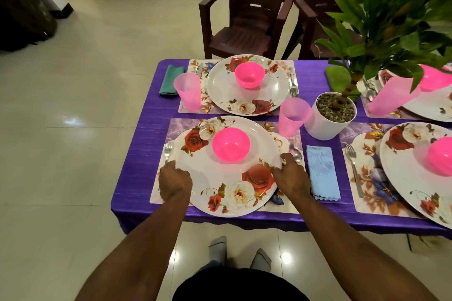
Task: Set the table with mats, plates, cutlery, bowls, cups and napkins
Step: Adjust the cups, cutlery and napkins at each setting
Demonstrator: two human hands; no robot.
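Step in hand: looks to us like final squaring-up of the near place setting, since mat, plate, bowl, cup, cutlery and napkin are all already down.
Left grip: our left hand [175,179] has its fingers curled over the left rim of the floral plate [227,178], grasping it right by the fork [167,150].
Right grip: our right hand [291,175] is curled at the plate's right rim; it hides the spoon [294,153] handle, so we can't tell if it's grasping plate, spoon or both.
Where the plate is: on the purple floral mat [176,124], at the near edge of the tabletop [144,134], its front rim overhanging the mat a bit.
How it looks: big, white, glossy, red and cream roses, pink bowl [231,144] sitting in the middle.
Around it: pink cup [292,117] at the mat's far right corner, blue napkin [322,172] just beside the mat.
Next move: we'd guess a small nudge away from the edge, kept level so the bowl doesn't slide.
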